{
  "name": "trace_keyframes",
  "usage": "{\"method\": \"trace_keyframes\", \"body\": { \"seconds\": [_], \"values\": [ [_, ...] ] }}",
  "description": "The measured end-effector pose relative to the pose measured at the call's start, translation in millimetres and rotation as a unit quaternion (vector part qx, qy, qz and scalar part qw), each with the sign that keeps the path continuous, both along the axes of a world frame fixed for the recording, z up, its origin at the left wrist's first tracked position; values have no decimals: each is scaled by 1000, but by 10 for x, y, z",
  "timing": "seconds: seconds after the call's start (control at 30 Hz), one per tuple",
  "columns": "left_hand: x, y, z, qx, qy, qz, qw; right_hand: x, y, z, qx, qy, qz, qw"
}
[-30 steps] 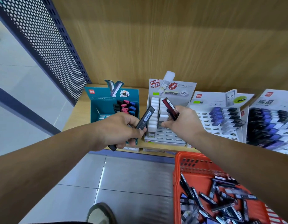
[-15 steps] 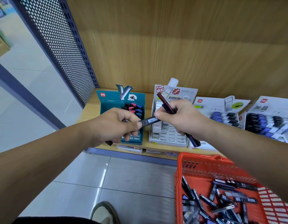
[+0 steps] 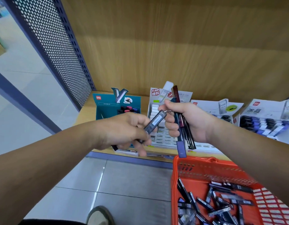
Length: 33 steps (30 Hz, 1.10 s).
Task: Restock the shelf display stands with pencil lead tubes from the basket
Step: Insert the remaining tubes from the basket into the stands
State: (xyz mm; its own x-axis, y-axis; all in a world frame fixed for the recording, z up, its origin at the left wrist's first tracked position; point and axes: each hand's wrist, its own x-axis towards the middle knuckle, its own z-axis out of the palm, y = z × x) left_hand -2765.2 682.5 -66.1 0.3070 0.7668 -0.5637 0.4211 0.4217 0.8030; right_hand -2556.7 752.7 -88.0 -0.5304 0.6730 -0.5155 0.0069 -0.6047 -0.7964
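Note:
My left hand [image 3: 127, 130] grips dark pencil lead tubes; one labelled tube [image 3: 154, 121] sticks up to the right, its tip touching my right hand's fingers. My right hand [image 3: 186, 122] holds a bunch of lead tubes [image 3: 181, 127] upright, dark red, teal and purple among them. Both hands hover in front of the white display stand [image 3: 163, 137] on the wooden shelf. A teal display stand [image 3: 106, 109] with a few coloured tubes is at the left. The orange basket [image 3: 197, 169] at lower right holds several loose tubes [image 3: 218, 203].
Two more white stands [image 3: 210, 106] [image 3: 262, 111] with blue and black tubes sit at the right of the shelf. A perforated blue metal panel [image 3: 56, 46] bounds the shelf on the left. Grey floor tiles and a shoe tip [image 3: 100, 215] lie below.
My right hand has turned palm-up, its bunch of tubes now standing upright. The left hand's tube has tilted up to meet the right fingers. Both hands sit slightly higher in view.

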Motion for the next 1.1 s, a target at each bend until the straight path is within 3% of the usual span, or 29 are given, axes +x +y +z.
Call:
{"method": "trace_keyframes", "body": {
  "seconds": [0.13,0.3,0.47,0.57,0.77,0.97,1.1],
  "values": [
    [85,29,-56,-12,40,61,997,63,-7,-35,-28,-14,68,997],
    [62,92,-52,36,-31,200,979,42,-69,-111,-49,-28,215,975],
    [64,35,-73,63,-36,162,984,-155,-180,-73,-36,-27,261,964],
    [-42,13,-77,74,-39,170,982,-308,-208,-69,-4,-46,262,964],
    [-582,-17,-170,80,-45,295,951,-449,-197,-150,43,-102,254,961],
    [-819,-92,-254,57,-63,315,945,-574,-183,-194,89,-103,150,979],
    [-873,-139,-308,47,-27,297,953,-666,-182,-208,123,-89,75,986]
  ]
}}
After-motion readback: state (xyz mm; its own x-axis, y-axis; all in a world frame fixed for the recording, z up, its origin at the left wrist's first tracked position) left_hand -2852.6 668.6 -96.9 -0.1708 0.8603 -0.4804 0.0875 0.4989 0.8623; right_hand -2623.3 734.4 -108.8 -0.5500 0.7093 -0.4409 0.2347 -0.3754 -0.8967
